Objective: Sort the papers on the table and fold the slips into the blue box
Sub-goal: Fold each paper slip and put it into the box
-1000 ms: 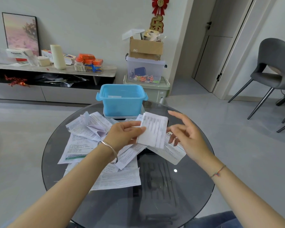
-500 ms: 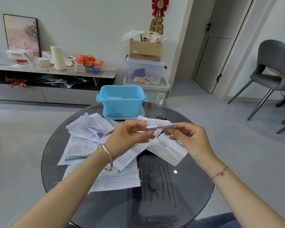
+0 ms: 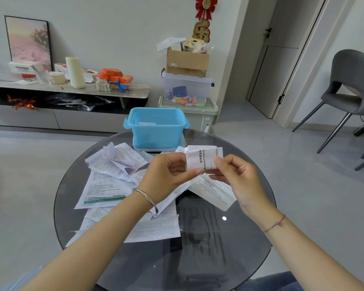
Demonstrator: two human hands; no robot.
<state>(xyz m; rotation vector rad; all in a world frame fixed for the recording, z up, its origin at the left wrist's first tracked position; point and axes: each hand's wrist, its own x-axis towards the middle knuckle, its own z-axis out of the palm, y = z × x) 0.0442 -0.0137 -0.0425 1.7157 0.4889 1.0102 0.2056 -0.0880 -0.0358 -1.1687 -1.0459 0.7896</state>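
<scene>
A folded white slip [image 3: 202,157] with printed text is held upright above the round glass table [image 3: 250,238]. My left hand [image 3: 168,175] pinches its lower left edge. My right hand [image 3: 237,177] pinches its lower right edge between thumb and fingers. The open blue box [image 3: 157,128] stands on its lid at the table's far side, just behind the slip, with a small white piece visible inside. Several printed papers [image 3: 105,185] lie spread over the table's left and middle, partly under my forearms.
A grey chair [image 3: 349,91] stands at the right. Behind the table are a low sideboard [image 3: 67,91] with assorted items and a stack of storage bins topped by a cardboard box [image 3: 187,61]. A dark object shows beneath the glass.
The slip went from an open sheet in my left hand, to flat and edge-on between both hands, to a smaller folded piece now held upright by both hands.
</scene>
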